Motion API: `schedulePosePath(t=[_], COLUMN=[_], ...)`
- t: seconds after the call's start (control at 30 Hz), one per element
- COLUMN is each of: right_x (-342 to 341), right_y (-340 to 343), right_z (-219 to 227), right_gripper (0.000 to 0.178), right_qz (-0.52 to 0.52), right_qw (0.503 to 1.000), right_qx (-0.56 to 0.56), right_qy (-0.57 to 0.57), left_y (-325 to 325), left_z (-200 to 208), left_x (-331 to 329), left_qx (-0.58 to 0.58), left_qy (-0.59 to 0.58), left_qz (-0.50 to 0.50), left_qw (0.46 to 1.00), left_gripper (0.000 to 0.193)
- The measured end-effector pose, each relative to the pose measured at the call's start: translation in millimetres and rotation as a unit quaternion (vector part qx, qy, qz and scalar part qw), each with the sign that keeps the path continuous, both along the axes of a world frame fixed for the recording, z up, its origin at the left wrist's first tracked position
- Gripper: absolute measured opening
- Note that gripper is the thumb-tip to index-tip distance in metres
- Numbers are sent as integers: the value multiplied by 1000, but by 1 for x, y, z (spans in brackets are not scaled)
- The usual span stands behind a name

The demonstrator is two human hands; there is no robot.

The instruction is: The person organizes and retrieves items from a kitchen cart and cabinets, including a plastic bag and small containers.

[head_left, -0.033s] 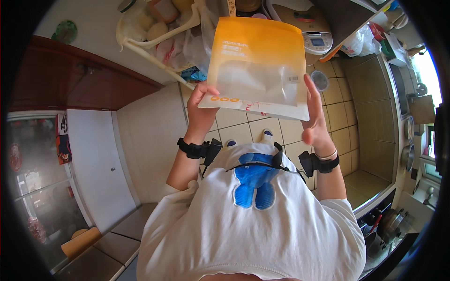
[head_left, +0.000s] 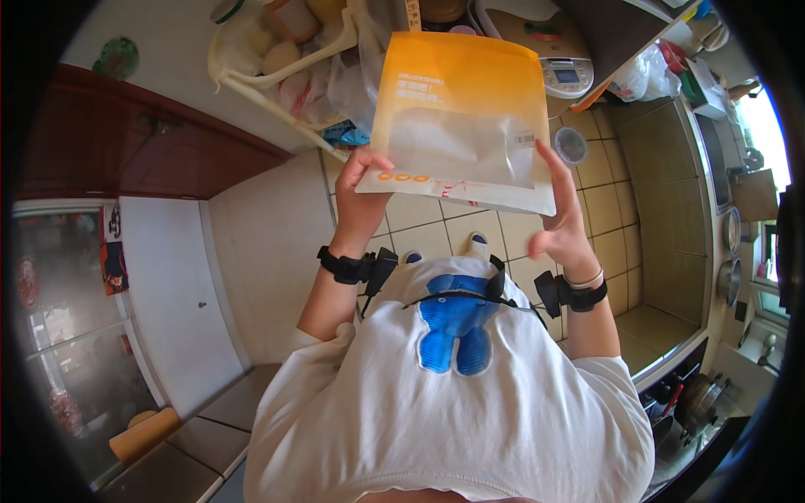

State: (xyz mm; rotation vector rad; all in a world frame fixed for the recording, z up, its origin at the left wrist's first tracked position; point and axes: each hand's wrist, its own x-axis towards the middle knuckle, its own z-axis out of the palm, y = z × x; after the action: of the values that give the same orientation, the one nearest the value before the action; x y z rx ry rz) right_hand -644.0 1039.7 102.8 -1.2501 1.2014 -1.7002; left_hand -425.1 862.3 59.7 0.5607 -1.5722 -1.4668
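- Nearest to me as I observe: the person's white shirt point(head_left: 444, 419), with a blue figure on the front and a dark cord across it.
- Each wrist carries a black strap with a dark block attached. The right wrist also bears a thin bangle.
- Left hand point(head_left: 362, 193): closed on the lower left corner of the bag point(head_left: 461, 151), one digit over the near face. The grip is a pinch.
- Right hand point(head_left: 563, 222): the fingers point(head_left: 555, 172) are extended up along the bag's right edge, with the thumb spread well away from them. How firmly they bear on the bag I cannot tell.
- The bag, orange at the top, pale at the bottom, with a clear window, is up between the two hands, before the person's chest and above the tiled floor point(head_left: 419, 211).
- Two slippered feet show on the tiles below.
- Beyond the bag, right side: a clear round container point(head_left: 569, 145); what it rests on I cannot tell.
- Far left: a cream rack point(head_left: 285, 77) loaded with jars and plastic bags.
- Far centre: a gold-coloured appliance with a display panel point(head_left: 568, 76).
- Far right: a worktop point(head_left: 715, 251) with metal cookware point(head_left: 703, 401) near its closer end.
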Motion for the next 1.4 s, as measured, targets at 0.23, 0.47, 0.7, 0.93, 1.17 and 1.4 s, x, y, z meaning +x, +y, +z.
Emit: schedulePosePath(t=[0.23, 0.47, 0.7, 0.93, 1.17, 1.4], right_x=[-1, -3, -6, -22, -1, 2], right_y=[3, 11, 12, 17, -5, 2], right_z=[4, 5, 3, -4, -34, -53], right_gripper=[28, 22, 40, 85, 56, 52], right_qz=[-230, -241, -106, 107, -80, -56], right_qw=[941, 938, 953, 924, 969, 968], right_qx=[-23, -32, 12, 129, 235, 238], right_qy=[248, 248, 283, -343, -1, 49], left_y=[4, 2, 3, 3, 12, 1], left_z=[16, 34, 22, 0, 3, -3], left_x=[-6, 5, -19, -12, -11, -9], left_qx=[-52, 313, 85, 79, 101, 148], left_qy=[25, 209, 37, 8, 15, 32], left_qz=[-87, -202, -93, -59, -81, -29], left_qw=[995, 904, 991, 995, 992, 988], left_gripper=[19, 32, 51, 50, 48, 36])
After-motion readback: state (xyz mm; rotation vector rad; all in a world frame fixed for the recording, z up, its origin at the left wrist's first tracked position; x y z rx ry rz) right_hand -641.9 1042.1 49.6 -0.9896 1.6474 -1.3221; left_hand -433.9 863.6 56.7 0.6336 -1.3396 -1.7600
